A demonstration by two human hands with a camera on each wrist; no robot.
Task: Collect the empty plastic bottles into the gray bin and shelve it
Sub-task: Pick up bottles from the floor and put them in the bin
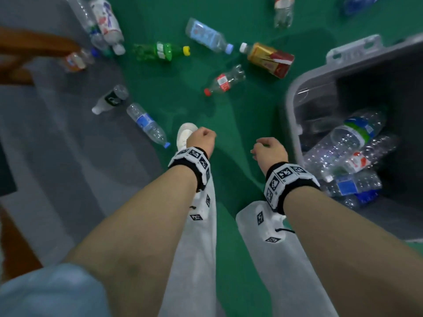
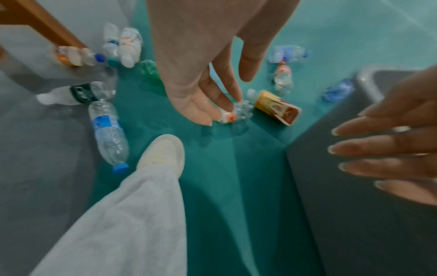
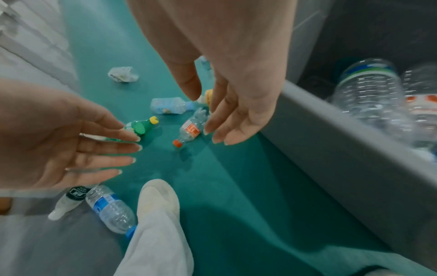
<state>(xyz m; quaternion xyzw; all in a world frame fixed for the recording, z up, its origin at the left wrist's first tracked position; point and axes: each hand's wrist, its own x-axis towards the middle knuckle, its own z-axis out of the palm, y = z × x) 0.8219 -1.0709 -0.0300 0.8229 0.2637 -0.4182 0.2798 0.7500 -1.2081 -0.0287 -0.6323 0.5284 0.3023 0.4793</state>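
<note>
Both hands were empty with fingers loose, left hand (image 1: 201,139) and right hand (image 1: 270,148) hanging over the green floor (image 1: 160,92). Gray bin (image 1: 297,92) sat right, a few bottles (image 1: 350,143) inside, more bottles scattered farther out, red-capped one (image 1: 223,82) nearest.

Bare forearms, black wristbands with white blocks of black square-code markers (image 1: 191,161), pale blue short sleeve (image 1: 52,291), white trousers bearing small code patches (image 1: 272,259), cream-white shoe (image 1: 185,135), long pale fingernails (image 2: 334,131)
</note>
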